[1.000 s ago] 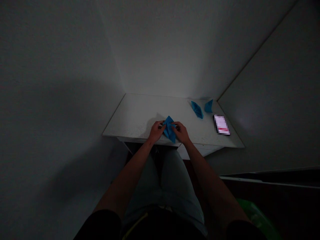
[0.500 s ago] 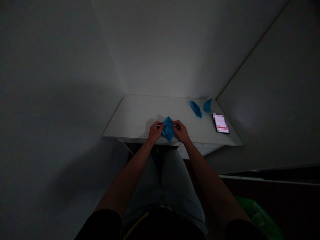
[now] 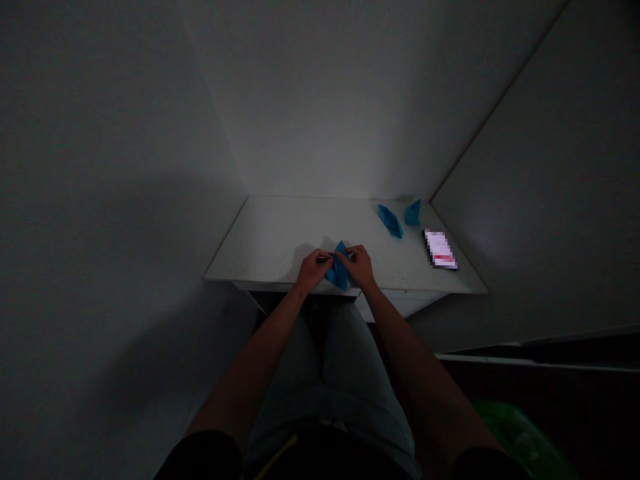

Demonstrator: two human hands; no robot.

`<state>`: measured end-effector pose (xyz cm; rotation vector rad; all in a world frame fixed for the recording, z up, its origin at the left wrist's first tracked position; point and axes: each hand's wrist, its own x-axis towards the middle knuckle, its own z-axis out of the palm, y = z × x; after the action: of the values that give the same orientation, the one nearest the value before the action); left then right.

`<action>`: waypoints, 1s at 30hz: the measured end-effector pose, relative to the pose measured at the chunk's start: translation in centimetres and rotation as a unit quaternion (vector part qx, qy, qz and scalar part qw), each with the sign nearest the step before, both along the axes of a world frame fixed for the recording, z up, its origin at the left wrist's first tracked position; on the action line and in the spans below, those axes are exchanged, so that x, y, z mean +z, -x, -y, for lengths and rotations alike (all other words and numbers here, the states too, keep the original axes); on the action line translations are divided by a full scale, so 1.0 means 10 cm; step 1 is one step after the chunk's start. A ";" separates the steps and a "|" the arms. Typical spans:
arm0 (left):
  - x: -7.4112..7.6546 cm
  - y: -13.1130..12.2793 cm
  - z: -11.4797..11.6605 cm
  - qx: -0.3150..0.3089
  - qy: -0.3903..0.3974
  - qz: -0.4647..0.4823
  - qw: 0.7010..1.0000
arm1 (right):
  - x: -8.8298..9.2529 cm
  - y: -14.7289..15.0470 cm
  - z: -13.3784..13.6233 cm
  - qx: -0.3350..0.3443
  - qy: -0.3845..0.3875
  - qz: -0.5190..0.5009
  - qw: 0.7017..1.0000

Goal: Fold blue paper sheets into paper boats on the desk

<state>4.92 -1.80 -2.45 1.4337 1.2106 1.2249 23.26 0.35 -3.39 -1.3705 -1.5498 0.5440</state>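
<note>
A folded piece of blue paper is held between both hands over the front edge of the white table. My left hand pinches it from the left side, fingers closed. From the right, my right hand grips the same paper, its thumb pressed on the folds. Parts of the paper are hidden behind the fingers. Farther back to the right lies a blue paper boat. Another folded blue paper piece stands beside it, near the wall.
A phone with a lit, blurred screen lies at the table's right side. Walls close in behind, left and right of the table. A green plastic bag shows on the dark floor at lower right.
The blue paper has turned and looks narrower than before. My hands have come closer together on it, with the right thumb farther across. The view has shifted slightly.
</note>
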 end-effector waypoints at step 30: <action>-0.09 0.00 -0.08 0.055 -0.139 -0.093 0.984 | -0.04 -0.02 -0.11 0.019 0.000 -0.174 0.985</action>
<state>4.94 -0.97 -3.35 1.7382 1.2965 1.4030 23.41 1.44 -3.80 -1.1743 -1.2913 0.7635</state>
